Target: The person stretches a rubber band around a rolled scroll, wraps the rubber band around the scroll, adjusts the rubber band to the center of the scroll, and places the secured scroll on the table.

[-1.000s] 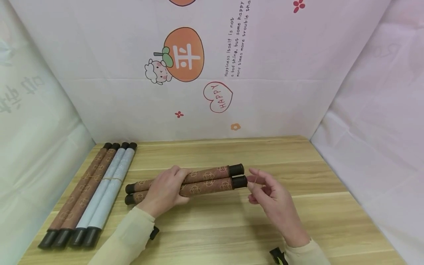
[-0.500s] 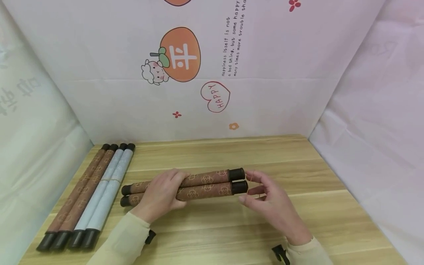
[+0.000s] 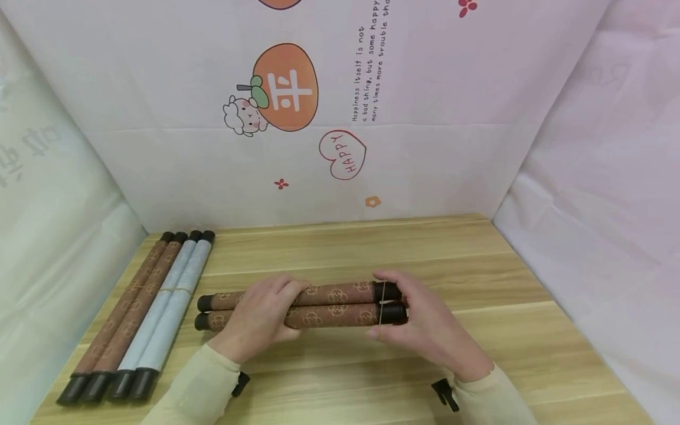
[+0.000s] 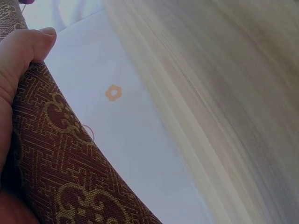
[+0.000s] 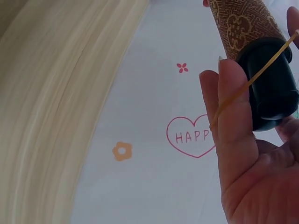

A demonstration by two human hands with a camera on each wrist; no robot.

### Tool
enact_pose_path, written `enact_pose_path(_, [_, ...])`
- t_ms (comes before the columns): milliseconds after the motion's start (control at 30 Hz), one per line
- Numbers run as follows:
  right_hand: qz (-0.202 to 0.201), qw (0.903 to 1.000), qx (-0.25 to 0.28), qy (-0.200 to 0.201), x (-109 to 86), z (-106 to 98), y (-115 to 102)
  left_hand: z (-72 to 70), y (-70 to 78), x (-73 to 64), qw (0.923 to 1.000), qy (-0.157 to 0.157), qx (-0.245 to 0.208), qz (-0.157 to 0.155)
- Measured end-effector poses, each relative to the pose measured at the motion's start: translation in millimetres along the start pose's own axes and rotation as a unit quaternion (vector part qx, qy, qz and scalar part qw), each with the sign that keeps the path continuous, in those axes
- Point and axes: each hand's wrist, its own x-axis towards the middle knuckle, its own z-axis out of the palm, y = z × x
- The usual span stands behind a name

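Note:
Two rolled scrolls (image 3: pixel 336 316) in brown brocade with gold flower patterns and black end caps lie side by side. My left hand (image 3: pixel 260 316) grips both around their left half, the thumb at the near side. A thin yellowish rubber band (image 3: pixel 382 302) crosses the black caps at their right end. My right hand (image 3: pixel 430 327) is around that end, its thumb and fingers spread on either side. In the right wrist view the straight fingers (image 5: pixel 233 112) carry the stretched rubber band beside the black caps (image 5: pixel 273 86).
At the left of the wooden table (image 3: pixel 467 283) lie two more brown scrolls (image 3: pixel 130 307) and two pale blue scrolls (image 3: pixel 167 313), side by side. A band (image 3: pixel 175 289) crosses the blue pair. White printed cloth (image 3: pixel 425 165) hangs behind and at both sides.
My right hand has moved left onto the scrolls' right end, and the rubber band now passes over the black caps. The scrolls have turned nearly level; the left hand keeps its grip.

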Motion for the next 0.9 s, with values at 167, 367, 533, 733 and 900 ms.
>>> enact_pose_path(167, [-0.009, 0.9994, -0.034, -0.008, 3.6, 0, -4, -2.1, 3.5, 1.0, 1.0000, 0.000, 0.001, 0.008])
enact_pose_path(367, [-0.025, 0.9984, -0.049, -0.010, 4.4, 1, -5, -3.2, 7.6, 3.0, 0.9996, 0.000, 0.016, 0.024])
enact_pose_path(533, [-0.032, 0.9973, -0.065, -0.006, 5.6, 2, -5, -3.8, 13.3, 7.3, 0.9987, -0.003, 0.030, 0.042])
enact_pose_path(733, [-0.025, 0.9964, -0.081, -0.004, 4.9, 2, -8, -0.8, 23.0, 11.3, 0.9982, 0.014, 0.034, 0.047])
enact_pose_path(900, [-0.035, 0.9951, -0.093, -0.003, 4.4, 3, -9, 4.0, 30.0, 14.3, 0.9975, 0.028, 0.029, 0.058])
